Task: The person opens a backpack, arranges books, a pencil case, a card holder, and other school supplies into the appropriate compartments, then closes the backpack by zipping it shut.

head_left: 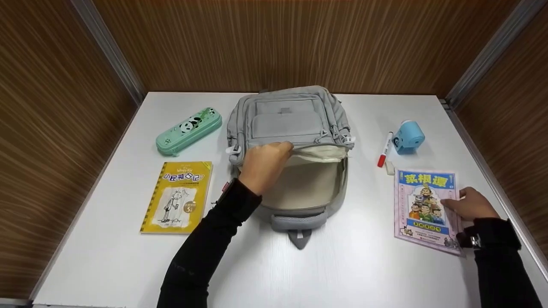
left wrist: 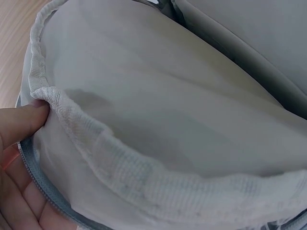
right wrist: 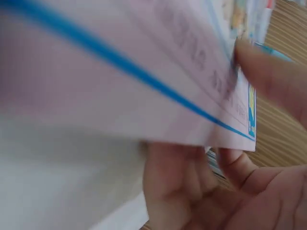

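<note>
A grey backpack (head_left: 284, 117) lies in the middle of the white table, its main compartment unzipped toward me and showing a cream lining (left wrist: 158, 76). My left hand (head_left: 265, 167) grips the edge of the opened flap, thumb on the lining side and fingers behind the zipper (left wrist: 41, 187). Over on the right, my right hand (head_left: 473, 204) holds a pink and blue comic-covered book (head_left: 424, 209) by its right edge. In the right wrist view the thumb (right wrist: 273, 79) presses on the cover and the fingers (right wrist: 182, 182) lie beneath the book.
A yellow book (head_left: 176, 197) and a green panda pencil case (head_left: 189, 130) lie left of the backpack. To its right are a red-capped marker (head_left: 385, 149), a small white eraser (head_left: 389, 167) and a blue pencil sharpener (head_left: 409, 137). Wood-grain panels (head_left: 282, 47) enclose the table.
</note>
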Demonstrator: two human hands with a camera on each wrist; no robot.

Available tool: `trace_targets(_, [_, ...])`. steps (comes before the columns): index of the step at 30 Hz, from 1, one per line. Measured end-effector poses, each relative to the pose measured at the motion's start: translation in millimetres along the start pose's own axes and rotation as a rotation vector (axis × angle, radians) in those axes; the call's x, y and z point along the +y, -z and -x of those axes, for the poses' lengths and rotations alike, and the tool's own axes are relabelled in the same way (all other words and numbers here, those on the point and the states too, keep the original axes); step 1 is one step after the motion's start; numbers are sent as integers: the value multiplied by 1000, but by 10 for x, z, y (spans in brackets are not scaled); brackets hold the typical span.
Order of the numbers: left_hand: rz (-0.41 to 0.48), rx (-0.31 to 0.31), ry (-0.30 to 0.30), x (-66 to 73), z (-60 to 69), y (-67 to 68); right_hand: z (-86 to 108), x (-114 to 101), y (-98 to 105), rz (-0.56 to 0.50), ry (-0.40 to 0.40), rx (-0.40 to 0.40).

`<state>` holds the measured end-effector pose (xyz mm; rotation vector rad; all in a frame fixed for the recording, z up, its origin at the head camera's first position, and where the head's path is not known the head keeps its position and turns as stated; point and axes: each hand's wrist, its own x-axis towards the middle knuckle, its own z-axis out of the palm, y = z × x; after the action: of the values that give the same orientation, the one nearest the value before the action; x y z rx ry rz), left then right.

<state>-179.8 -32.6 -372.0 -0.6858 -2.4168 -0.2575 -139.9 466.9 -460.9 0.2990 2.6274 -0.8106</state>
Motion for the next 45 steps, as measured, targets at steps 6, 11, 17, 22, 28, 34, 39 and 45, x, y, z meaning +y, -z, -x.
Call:
trace_targets(6, [3,-10,-8,2,-31,10,99,91,57,-88,81,44])
trace_targets(11, [10,-6,3,-4,-51,36,197,70,133,-235,109,119])
trace_targets(17, [-8,32,7,-15,-78,64,260,-198,181,-379,99,202])
trace_targets(22, [0,48,7,-9,-95,62,286,-568,119,-637,205,161])
trace_targets(28, [16,58,40,8,-105,74,244,-1013,-104,-875,352,5])
trace_targets(34, [22,118,80,-7,-134,102,199,-1239,-244,-906,348,-128])
trace_targets(39, [-3,181,101,-39,-163,110,194,-1260,-272,-917,340,-166])
trace_targets(45, [8,195,113,-54,-209,135,195,-1317,-346,-841,348,-212])
